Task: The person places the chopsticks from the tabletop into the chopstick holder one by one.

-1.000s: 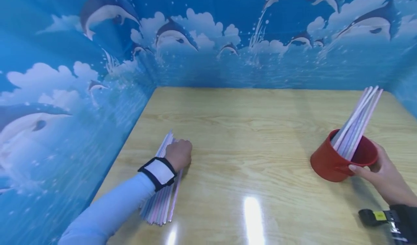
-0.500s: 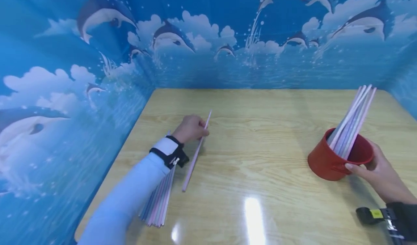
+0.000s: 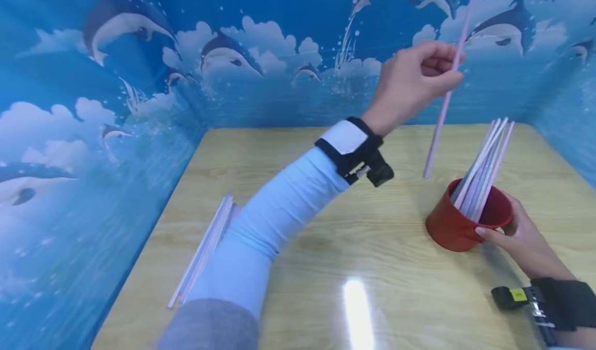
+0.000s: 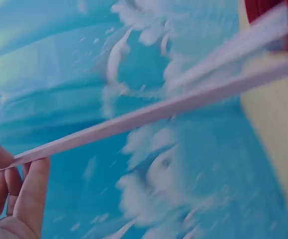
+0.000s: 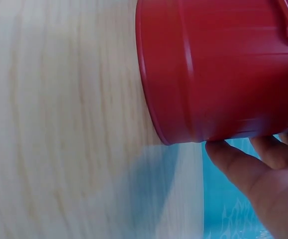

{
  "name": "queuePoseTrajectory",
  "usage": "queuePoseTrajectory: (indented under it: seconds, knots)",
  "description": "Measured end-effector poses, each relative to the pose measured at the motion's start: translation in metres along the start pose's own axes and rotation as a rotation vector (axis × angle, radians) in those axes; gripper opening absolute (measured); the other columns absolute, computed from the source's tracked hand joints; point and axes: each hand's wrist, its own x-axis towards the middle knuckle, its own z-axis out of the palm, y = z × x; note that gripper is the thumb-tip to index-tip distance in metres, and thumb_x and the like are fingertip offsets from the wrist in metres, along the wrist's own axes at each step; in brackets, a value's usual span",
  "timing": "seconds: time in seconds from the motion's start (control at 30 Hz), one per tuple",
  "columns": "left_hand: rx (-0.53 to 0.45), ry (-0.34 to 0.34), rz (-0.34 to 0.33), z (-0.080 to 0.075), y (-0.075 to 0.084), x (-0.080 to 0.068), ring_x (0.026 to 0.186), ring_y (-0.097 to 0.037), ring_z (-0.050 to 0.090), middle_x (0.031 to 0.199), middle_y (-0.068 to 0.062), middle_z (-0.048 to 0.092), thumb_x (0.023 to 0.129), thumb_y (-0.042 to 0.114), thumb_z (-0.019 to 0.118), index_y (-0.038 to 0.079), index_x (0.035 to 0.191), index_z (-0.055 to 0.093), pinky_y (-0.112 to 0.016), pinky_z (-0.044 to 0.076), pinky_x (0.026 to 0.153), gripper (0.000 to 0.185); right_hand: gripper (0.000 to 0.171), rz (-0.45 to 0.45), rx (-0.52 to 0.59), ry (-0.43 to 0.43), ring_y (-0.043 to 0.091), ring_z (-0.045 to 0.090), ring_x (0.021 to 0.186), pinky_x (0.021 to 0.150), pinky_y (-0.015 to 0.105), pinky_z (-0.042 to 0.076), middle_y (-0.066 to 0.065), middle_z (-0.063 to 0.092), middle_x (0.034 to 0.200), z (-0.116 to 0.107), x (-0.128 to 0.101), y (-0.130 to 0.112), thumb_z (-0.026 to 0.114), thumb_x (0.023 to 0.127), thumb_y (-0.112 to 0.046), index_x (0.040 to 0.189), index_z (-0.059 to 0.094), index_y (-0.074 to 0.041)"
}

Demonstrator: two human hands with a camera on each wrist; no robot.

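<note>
My left hand (image 3: 419, 78) is raised high above the table and pinches a single pink straw (image 3: 444, 91), which hangs steeply with its lower end just above and left of the red cup (image 3: 453, 223). The left wrist view shows that pink straw (image 4: 148, 114) held between thumb and fingers (image 4: 32, 191). Several pale straws (image 3: 484, 169) lean to the right inside the cup. My right hand (image 3: 519, 236) grips the cup from its right side, thumb on the near rim; in the right wrist view the fingers (image 5: 238, 167) touch the red cup (image 5: 223, 69).
A pile of pink and pale straws (image 3: 205, 246) lies on the wooden table (image 3: 354, 267) near its left edge. Blue dolphin-printed walls (image 3: 93, 133) close the table in at the left, back and right.
My left hand lifted one pink straw off the table by the pile and carried it up and right, to above the cup. The right hand stayed on the cup.
</note>
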Motion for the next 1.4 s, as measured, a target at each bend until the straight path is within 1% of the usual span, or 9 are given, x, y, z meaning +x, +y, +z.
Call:
queuePoseTrajectory:
  seconds: [0.13, 0.3, 0.4, 0.63, 0.77, 1.03, 1.17, 1.3, 1.4]
  knots:
    - [0.036, -0.051, -0.027, 0.050, -0.025, 0.019, 0.074, 0.010, 0.051, 0.085, 0.014, 0.057, 0.076, 0.020, 0.061, 0.022, 0.099, 0.055, -0.002, 0.038, 0.063, 0.023, 0.071, -0.015, 0.016, -0.021, -0.008, 0.031, 0.105, 0.070, 0.002, 0.031, -0.006, 0.029, 0.126, 0.003, 0.002, -0.003, 0.051, 0.081, -0.006, 0.134, 0.007, -0.024]
    - [0.096, -0.130, -0.040, 0.090, -0.048, 0.014, 0.072, 0.010, 0.048, 0.082, 0.016, 0.054, 0.077, 0.023, 0.060, 0.023, 0.098, 0.055, -0.002, 0.037, 0.062, 0.022, 0.070, 0.008, 0.031, -0.026, -0.010, 0.033, 0.102, 0.071, 0.002, 0.032, -0.007, 0.031, 0.124, 0.010, 0.000, -0.004, 0.051, 0.081, -0.007, 0.134, 0.008, -0.024]
    - [0.131, -0.152, -0.013, 0.093, -0.043, 0.012, 0.073, 0.010, 0.048, 0.083, 0.016, 0.053, 0.077, 0.024, 0.059, 0.023, 0.099, 0.055, -0.002, 0.036, 0.064, 0.022, 0.070, 0.015, 0.018, -0.030, -0.012, 0.032, 0.102, 0.071, 0.003, 0.033, -0.006, 0.031, 0.124, 0.011, -0.001, -0.004, 0.051, 0.082, -0.009, 0.134, 0.007, -0.023]
    - [0.138, -0.131, 0.113, 0.075, -0.004, 0.021, 0.076, 0.011, 0.048, 0.087, 0.015, 0.055, 0.077, 0.023, 0.059, 0.022, 0.104, 0.053, 0.000, 0.035, 0.066, 0.028, 0.071, 0.008, 0.022, -0.023, -0.011, 0.031, 0.104, 0.071, 0.003, 0.031, -0.005, 0.029, 0.126, 0.004, -0.004, -0.005, 0.051, 0.082, -0.009, 0.134, 0.006, -0.025]
    - [0.146, -0.148, 0.142, 0.080, 0.005, 0.021, 0.076, 0.013, 0.046, 0.087, 0.016, 0.054, 0.077, 0.024, 0.058, 0.024, 0.105, 0.052, 0.000, 0.035, 0.065, 0.028, 0.071, 0.026, 0.012, -0.012, -0.010, 0.030, 0.103, 0.070, 0.003, 0.031, -0.004, 0.027, 0.127, 0.000, -0.004, -0.005, 0.051, 0.082, -0.011, 0.134, 0.005, -0.027]
    - [0.133, -0.204, -0.009, 0.127, -0.039, 0.011, 0.073, 0.012, 0.046, 0.081, 0.018, 0.053, 0.077, 0.024, 0.059, 0.024, 0.097, 0.055, -0.001, 0.034, 0.061, 0.021, 0.072, 0.017, -0.013, -0.001, -0.011, 0.029, 0.105, 0.072, 0.002, 0.031, -0.001, 0.025, 0.129, -0.001, -0.004, -0.004, 0.051, 0.083, -0.012, 0.134, 0.003, -0.025]
    - [0.278, -0.211, -0.061, 0.140, -0.061, 0.009, 0.068, 0.010, 0.047, 0.077, 0.018, 0.055, 0.077, 0.026, 0.058, 0.025, 0.092, 0.060, -0.002, 0.034, 0.056, 0.015, 0.072, 0.036, -0.019, -0.012, -0.010, 0.029, 0.104, 0.071, 0.002, 0.032, 0.000, 0.025, 0.130, 0.000, -0.005, -0.006, 0.051, 0.083, -0.014, 0.134, 0.003, -0.027]
    - [0.397, -0.219, -0.083, 0.135, -0.069, 0.010, 0.060, 0.004, 0.045, 0.067, 0.014, 0.051, 0.081, 0.030, 0.053, 0.024, 0.079, 0.062, -0.007, 0.034, 0.051, 0.011, 0.071, 0.045, -0.001, -0.017, -0.005, 0.031, 0.104, 0.071, 0.003, 0.033, -0.001, 0.025, 0.128, -0.001, -0.004, -0.009, 0.051, 0.083, -0.013, 0.134, 0.004, -0.028]
    - [0.455, -0.242, -0.108, 0.114, -0.068, 0.009, 0.057, -0.001, 0.041, 0.063, 0.010, 0.044, 0.081, 0.034, 0.052, 0.020, 0.071, 0.057, -0.011, 0.032, 0.051, 0.018, 0.071, 0.024, 0.000, -0.013, -0.003, 0.032, 0.104, 0.071, 0.003, 0.034, -0.002, 0.026, 0.128, -0.003, -0.004, -0.009, 0.051, 0.082, -0.011, 0.134, 0.006, -0.027]
